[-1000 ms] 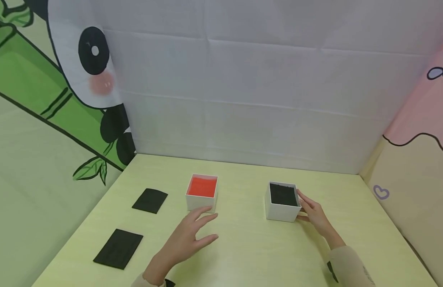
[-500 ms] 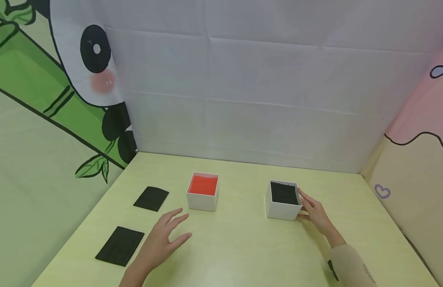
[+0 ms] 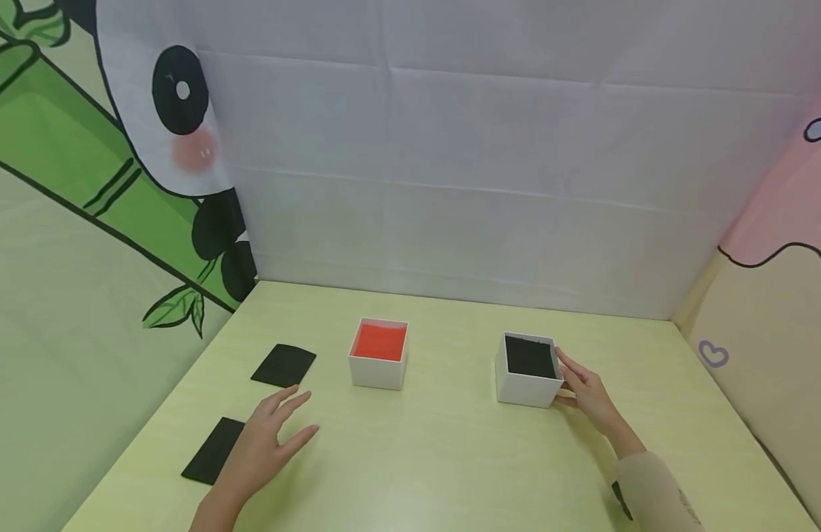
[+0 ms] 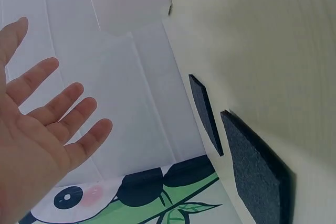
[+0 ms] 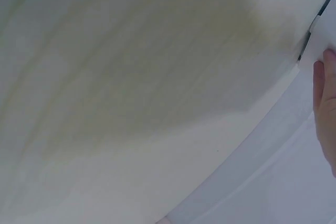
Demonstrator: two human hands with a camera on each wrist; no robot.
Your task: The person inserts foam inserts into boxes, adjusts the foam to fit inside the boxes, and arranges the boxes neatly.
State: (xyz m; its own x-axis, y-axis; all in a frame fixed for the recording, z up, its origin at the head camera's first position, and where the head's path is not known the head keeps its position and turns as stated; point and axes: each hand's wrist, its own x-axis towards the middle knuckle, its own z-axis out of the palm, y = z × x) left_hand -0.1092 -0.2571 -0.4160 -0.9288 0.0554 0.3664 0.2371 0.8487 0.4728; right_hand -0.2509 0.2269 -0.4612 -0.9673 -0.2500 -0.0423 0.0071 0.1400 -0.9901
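Observation:
My left hand (image 3: 260, 445) hovers with spread fingers over the left of the table, holding nothing. Under and beside it lies a black foam sheet (image 3: 212, 452), partly covered by the hand in the head view. A second black foam sheet (image 3: 284, 365) lies just beyond its fingertips; the left wrist view shows the thickness of the nearer sheet (image 4: 258, 174). At the right, my right hand (image 3: 593, 399) rests its extended fingers along the right side of a white box (image 3: 526, 390) with a black lining or filling (image 3: 530, 357). Only part of this hand (image 5: 326, 103) shows in the right wrist view.
Between the hands, farther back, stands another white box (image 3: 377, 374) with an orange-red filling (image 3: 380, 343). The pale yellow table (image 3: 437, 458) ends at a white cloth backdrop (image 3: 450, 185). Printed side panels flank the table.
My left hand has drawn away from the box with the orange-red filling, moving left toward the black foam sheets. The right hand stays at its box. The view shifts slightly.

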